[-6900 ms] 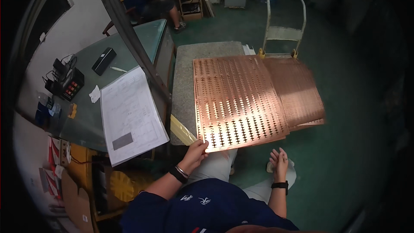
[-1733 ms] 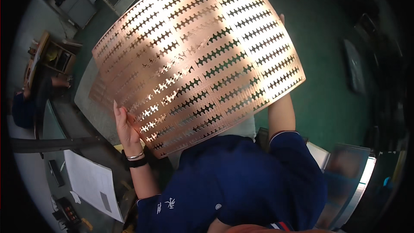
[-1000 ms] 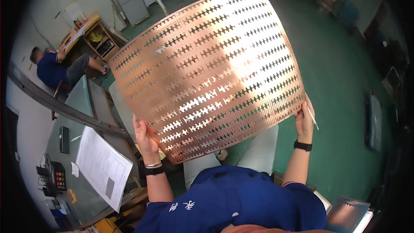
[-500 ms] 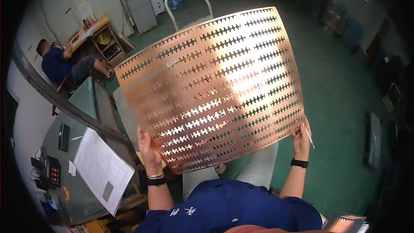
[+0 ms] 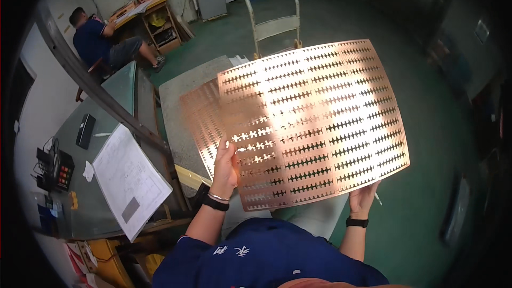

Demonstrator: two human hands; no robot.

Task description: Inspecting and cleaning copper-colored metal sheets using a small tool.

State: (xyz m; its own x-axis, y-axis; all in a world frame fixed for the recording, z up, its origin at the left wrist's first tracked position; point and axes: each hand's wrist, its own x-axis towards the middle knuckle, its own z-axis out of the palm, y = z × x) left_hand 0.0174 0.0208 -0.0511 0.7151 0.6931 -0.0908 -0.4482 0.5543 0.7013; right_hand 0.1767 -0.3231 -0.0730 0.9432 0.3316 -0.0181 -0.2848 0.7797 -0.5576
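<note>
A large, thin copper-coloured metal sheet (image 5: 349, 130) with rows of toothed cut-outs is held up in front of me, tilted and gently bowed. My left hand (image 5: 226, 168) grips its left edge near the lower corner, thumb on the front face. At the lower right edge, my right hand (image 5: 364, 198) holds the sheet from below; its fingertips are partly hidden behind the metal. A slim white pen-like stick (image 5: 378, 199) pokes out beside that hand. Behind the left edge, a second copper-coloured sheet (image 5: 200, 108) of similar pattern lies on a grey flat surface (image 5: 178, 88).
Left of me, a glass-topped desk (image 5: 74, 178) bears a printed paper sheet (image 5: 133, 178), a black case (image 5: 85, 130) and a black keypad device (image 5: 63, 170). A trolley with a white handle (image 5: 269, 8) stands ahead. A seated person (image 5: 98, 40) is by a wooden desk (image 5: 152, 5).
The held sheet has moved right, uncovering the second sheet behind its left edge. My left hand has also shifted right. The room has slid rightward in the view, mostly ahead of me.
</note>
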